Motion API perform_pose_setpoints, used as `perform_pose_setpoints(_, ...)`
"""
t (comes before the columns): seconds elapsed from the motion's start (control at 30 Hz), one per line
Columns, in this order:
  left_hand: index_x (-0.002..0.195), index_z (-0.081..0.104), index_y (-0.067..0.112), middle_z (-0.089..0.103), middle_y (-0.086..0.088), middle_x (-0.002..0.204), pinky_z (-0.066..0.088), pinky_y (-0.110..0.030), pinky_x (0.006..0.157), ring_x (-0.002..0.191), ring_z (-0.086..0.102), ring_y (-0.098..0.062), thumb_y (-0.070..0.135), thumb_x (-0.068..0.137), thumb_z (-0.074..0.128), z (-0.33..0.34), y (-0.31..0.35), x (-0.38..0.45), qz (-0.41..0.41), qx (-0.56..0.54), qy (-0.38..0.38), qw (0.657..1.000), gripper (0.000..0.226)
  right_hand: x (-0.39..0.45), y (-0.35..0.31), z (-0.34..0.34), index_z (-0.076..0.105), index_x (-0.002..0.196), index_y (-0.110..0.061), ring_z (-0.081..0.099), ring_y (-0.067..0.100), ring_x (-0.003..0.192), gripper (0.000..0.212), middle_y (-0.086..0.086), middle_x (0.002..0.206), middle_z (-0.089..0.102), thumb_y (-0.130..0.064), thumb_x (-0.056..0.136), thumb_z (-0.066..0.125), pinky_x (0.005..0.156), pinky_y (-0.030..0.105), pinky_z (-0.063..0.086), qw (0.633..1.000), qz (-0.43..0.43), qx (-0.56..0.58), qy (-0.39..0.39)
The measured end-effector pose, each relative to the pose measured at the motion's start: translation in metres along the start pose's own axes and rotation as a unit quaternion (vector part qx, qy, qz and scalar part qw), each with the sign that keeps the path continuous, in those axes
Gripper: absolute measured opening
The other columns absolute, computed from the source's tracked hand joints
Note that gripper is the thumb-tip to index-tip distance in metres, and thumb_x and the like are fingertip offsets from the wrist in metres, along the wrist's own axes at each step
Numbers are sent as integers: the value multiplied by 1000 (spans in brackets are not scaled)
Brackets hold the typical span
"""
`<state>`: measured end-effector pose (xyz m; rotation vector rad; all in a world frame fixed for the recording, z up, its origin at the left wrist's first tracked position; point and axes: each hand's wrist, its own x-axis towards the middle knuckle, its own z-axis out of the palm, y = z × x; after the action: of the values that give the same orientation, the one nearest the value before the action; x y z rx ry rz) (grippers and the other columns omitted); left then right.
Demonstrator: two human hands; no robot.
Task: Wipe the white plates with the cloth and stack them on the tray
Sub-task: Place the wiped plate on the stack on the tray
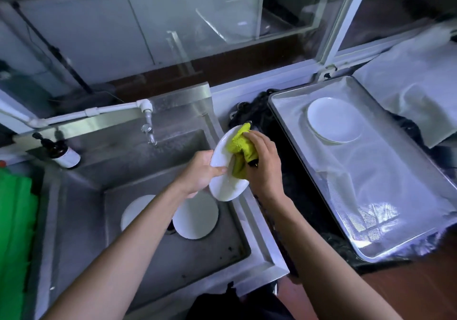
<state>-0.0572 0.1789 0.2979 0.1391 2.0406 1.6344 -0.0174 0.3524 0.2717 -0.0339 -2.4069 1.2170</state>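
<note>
My left hand point(201, 171) grips a white plate point(226, 187) by its left rim and holds it tilted above the right edge of the steel sink point(138, 267). My right hand point(263, 165) presses a yellow-green cloth point(241, 146) against the plate's face. Two more white plates lie in the sink basin, one point(196, 217) partly under my left forearm, the other point(134, 212) to its left. On the metal tray point(385, 188) to the right, a stack of white plates point(333, 123) sits near the far end.
A faucet point(149, 131) on a white pipe stands at the back of the sink. A dark pump bottle point(60, 152) sits on the sink's back-left ledge. Something bright green point(14, 223) lies at the far left. White cloth point(418, 92) drapes behind the tray.
</note>
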Motion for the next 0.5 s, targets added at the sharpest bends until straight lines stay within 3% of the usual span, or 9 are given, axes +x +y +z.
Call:
perform_pose_setpoints(0.07, 106, 70, 5, 76, -13, 107, 55, -51, 95, 102, 72, -31, -8, 93, 62, 21, 14, 16, 14, 39, 9, 999, 20, 8, 13, -23, 59, 135, -16, 49, 14, 126, 58, 1, 144, 55, -25, 78, 51, 105, 11, 33, 1000, 22, 8, 8)
perform_pose_setpoints(0.23, 103, 69, 3, 75, -18, 103, 55, -56, 92, 101, 70, -38, 3, 92, 67, 76, 46, 60, 57, 145, 4, 988, 11, 21, 45, -70, 58, 129, -28, 54, 13, 123, 70, -9, 134, 57, 6, 68, 54, 103, 18, 40, 992, 82, 39, 91)
perform_pose_setpoints(0.33, 80, 66, 17, 71, -6, 81, 53, -38, 77, 77, 66, -28, 14, 84, 68, 110, 66, 80, 85, 185, 0, 979, 6, 24, 60, -103, 60, 126, -25, 55, 7, 117, 62, -20, 126, 54, 1, 70, 55, 100, 13, 39, 989, 58, 37, 134)
perform_pose_setpoints(0.4, 67, 56, 24, 57, 6, 65, 41, -29, 61, 65, 53, -20, 23, 75, 62, 134, 79, 91, 108, 228, 12, 968, 10, 22, 71, -126, 63, 126, -20, 57, 12, 119, 56, -13, 129, 57, -4, 73, 57, 101, 15, 40, 988, 48, 28, 143)
perform_pose_setpoints(0.5, 77, 61, 39, 57, 9, 65, 38, -20, 50, 66, 54, -23, 18, 82, 58, 167, 91, 109, 154, 329, 15, 931, 22, 17, 92, -157, 67, 124, -11, 59, 20, 118, 52, 3, 129, 63, -17, 74, 53, 101, 25, 45, 985, 61, 17, 159)
